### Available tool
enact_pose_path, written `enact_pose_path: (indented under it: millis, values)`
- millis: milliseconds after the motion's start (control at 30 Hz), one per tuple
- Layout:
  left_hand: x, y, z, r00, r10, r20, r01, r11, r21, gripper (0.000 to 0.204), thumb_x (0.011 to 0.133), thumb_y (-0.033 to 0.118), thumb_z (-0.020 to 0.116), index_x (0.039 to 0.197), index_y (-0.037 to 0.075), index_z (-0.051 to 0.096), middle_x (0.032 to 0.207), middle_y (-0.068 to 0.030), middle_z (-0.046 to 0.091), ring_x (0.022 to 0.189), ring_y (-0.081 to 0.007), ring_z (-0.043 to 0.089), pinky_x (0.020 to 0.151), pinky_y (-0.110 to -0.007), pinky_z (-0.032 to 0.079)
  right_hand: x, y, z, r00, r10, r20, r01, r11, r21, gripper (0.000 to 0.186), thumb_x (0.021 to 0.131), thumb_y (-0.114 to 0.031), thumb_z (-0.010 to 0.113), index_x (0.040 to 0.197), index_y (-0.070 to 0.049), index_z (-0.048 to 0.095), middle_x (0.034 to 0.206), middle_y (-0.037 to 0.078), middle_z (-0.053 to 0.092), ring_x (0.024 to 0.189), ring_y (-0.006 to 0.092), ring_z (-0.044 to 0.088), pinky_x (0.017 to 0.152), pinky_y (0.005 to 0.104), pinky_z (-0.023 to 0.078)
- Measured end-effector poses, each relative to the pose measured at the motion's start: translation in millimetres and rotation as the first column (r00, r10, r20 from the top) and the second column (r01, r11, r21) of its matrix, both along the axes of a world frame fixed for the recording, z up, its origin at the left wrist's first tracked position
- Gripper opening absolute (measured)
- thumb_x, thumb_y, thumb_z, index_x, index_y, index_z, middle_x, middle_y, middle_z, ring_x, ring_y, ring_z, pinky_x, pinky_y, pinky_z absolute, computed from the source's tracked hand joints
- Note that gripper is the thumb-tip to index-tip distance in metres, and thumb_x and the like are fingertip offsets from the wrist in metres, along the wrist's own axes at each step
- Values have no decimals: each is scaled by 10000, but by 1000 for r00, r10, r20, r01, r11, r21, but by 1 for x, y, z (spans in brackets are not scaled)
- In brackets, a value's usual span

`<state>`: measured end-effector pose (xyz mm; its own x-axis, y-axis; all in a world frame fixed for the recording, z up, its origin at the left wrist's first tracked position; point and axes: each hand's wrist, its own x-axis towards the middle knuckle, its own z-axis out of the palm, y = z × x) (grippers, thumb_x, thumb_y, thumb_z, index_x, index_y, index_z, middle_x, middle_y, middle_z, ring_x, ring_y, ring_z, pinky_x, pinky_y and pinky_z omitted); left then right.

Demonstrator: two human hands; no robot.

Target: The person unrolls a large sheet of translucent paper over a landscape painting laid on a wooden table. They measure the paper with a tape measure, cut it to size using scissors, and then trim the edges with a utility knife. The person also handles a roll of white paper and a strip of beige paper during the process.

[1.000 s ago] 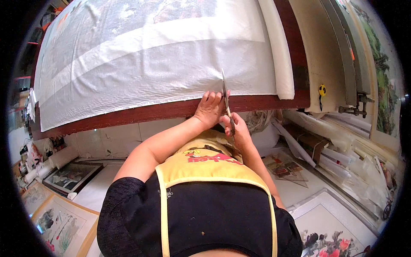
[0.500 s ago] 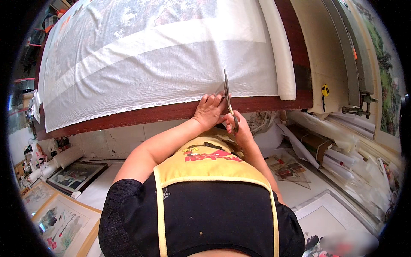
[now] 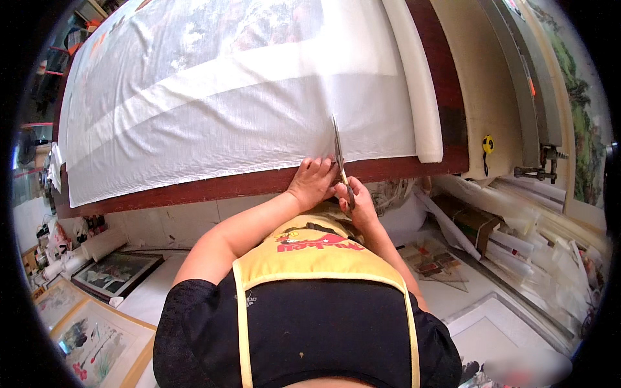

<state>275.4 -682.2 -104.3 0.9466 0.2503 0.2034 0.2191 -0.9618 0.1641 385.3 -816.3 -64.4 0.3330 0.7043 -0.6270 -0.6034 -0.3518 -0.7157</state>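
A thin white cloth (image 3: 259,129) with fine wrinkles lies over the dark red table, and its near edge runs along the front. At that edge, my left hand (image 3: 313,182) pinches the cloth with bent fingers just left of the scissors. My right hand (image 3: 358,205) grips a pair of metal scissors (image 3: 337,150) by the handles, thumb and fingers wrapped round them. The long blades point away from me over the cloth, crossing its edge. A faint crease runs ahead of their tip. Whether cloth lies between the blades is too fine to tell.
A white roll (image 3: 420,97) lies along the cloth's right side on the red table (image 3: 446,77). Further right are a yellow tape measure (image 3: 488,144) and a metal clamp (image 3: 546,165). Rolled papers (image 3: 517,239) lean below right; framed pictures (image 3: 97,336) stand below left.
The whole view has shifted slightly, so table and cloth sit lower in the picture. Both hands and the scissors stay at the same part of the cloth edge.
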Motion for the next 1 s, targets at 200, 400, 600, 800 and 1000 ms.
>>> enact_pose_path:
  millis: [200,400,600,800,1000]
  values:
    - [0,1,-8,999,-6,49,6,1000,-6,626,797,480,633,1298,120,523,1288,-86,466,1112,-241,423,954,-398,329,12,31,10,999,-44,10,44,998,41,309,892,-359,701,891,-99,534,704,-49,524,527,22,454,462,179,341]
    - [0,5,-5,997,-72,31,73,997,-37,631,783,522,647,1236,96,537,1222,-104,472,1130,-265,427,943,-416,331,36,75,8,998,-63,10,63,998,25,334,879,-370,714,851,-100,519,648,-36,503,507,40,451,463,185,352]
    - [2,14,1,987,-128,-102,126,992,-22,747,774,532,646,1368,112,478,1275,-117,482,1088,-255,443,918,-419,342,54,106,8,998,-58,14,58,998,10,362,856,-373,740,794,-115,492,611,-42,467,493,52,444,450,202,340]
    - [3,15,10,980,-116,-162,112,993,-32,776,764,512,649,1414,147,434,1285,-105,472,1045,-237,448,889,-415,355,73,139,9,996,-36,78,35,999,12,386,833,-388,762,772,-122,490,610,-47,463,479,56,437,433,229,293]
    - [2,17,4,984,-128,-128,126,992,-20,825,765,513,661,1457,162,379,1273,-103,465,1044,-234,448,883,-424,374,101,181,3,996,-40,77,35,998,59,404,824,-428,763,779,-122,503,624,-51,464,477,60,428,437,228,303]
